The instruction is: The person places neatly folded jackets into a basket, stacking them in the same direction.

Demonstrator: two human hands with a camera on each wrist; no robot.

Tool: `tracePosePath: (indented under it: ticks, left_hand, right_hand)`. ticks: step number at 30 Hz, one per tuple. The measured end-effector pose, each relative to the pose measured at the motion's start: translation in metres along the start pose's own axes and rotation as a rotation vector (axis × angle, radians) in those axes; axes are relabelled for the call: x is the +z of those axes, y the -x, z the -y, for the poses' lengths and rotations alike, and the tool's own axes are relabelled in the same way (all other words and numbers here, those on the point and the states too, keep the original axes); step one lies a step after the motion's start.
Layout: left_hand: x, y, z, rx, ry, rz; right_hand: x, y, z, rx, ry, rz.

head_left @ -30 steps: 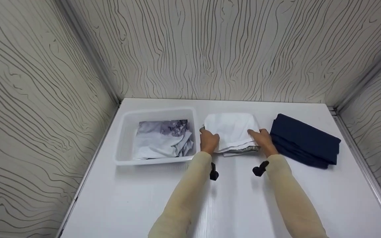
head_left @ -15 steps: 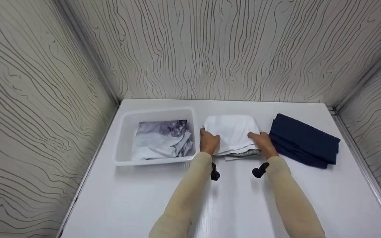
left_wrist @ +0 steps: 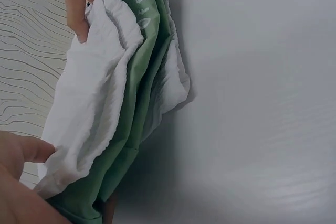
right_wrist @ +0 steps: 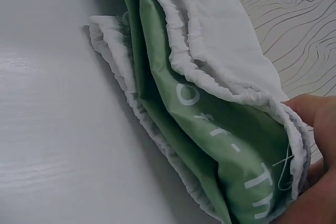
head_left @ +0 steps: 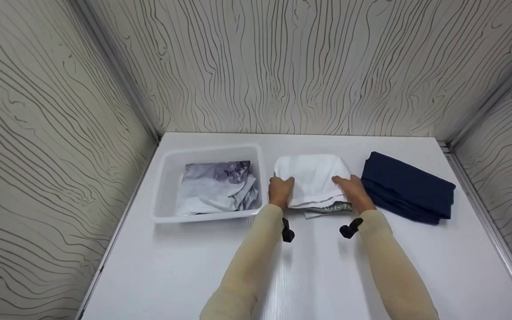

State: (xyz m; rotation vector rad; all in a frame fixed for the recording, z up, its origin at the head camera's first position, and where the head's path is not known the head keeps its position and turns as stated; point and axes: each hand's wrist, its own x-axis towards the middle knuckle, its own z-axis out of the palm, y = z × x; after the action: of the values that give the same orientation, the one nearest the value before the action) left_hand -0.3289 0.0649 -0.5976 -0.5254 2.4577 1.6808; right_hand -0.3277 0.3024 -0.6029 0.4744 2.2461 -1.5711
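Observation:
In the head view a folded cloth lies between my hands, white on top with green layers showing at its near edge. My left hand grips its left side, thumb on top. At its right side my right hand holds on in the same way. The right wrist view shows gathered white edges and a green layer with white lettering, plus a loose thread. From the left wrist, my left hand pinches the near corner, with fingers underneath. A white flap sits below the green folds.
Left of the cloth stands a white plastic bin holding a folded grey-white cloth with a dark print. A folded navy cloth lies close to my right hand. Patterned walls border the white table.
The near edge of the cloth has come slightly towards me, and more of the green lettered layer shows. Both hands keep their grip at the sides.

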Motion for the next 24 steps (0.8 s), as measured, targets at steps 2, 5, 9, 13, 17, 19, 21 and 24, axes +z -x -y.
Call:
tracePosePath:
  ticks: [2, 5, 9, 13, 17, 19, 21, 24]
  left_hand:
    - [0.000, -0.001, 0.001, -0.005, -0.021, 0.013]
    - [0.000, -0.002, 0.001, -0.016, -0.019, 0.038]
    - [0.001, -0.002, 0.000, -0.028, -0.012, 0.052]
    - [0.002, -0.001, -0.001, -0.035, -0.018, 0.065]
    - [0.002, 0.000, -0.005, -0.020, -0.015, 0.080]
    - [0.001, 0.001, -0.007, -0.015, -0.008, 0.086]
    - [0.000, 0.001, -0.009, -0.021, -0.001, 0.092]
    - [0.000, 0.002, -0.011, -0.035, 0.003, 0.099]
  right_hand:
    - [-0.001, 0.001, -0.001, -0.003, -0.005, 0.003]
    - [-0.002, 0.002, -0.002, -0.008, -0.021, 0.010]
    - [-0.005, 0.004, -0.004, -0.012, -0.029, 0.019]
    - [-0.006, 0.004, -0.004, -0.032, -0.013, 0.012]
    - [-0.007, 0.003, -0.004, -0.064, -0.007, -0.005]
    - [-0.007, 0.003, -0.003, -0.074, -0.015, -0.009]
    - [-0.007, 0.004, -0.003, -0.077, -0.024, -0.009]
    - [-0.008, 0.005, -0.002, -0.076, -0.043, -0.011]
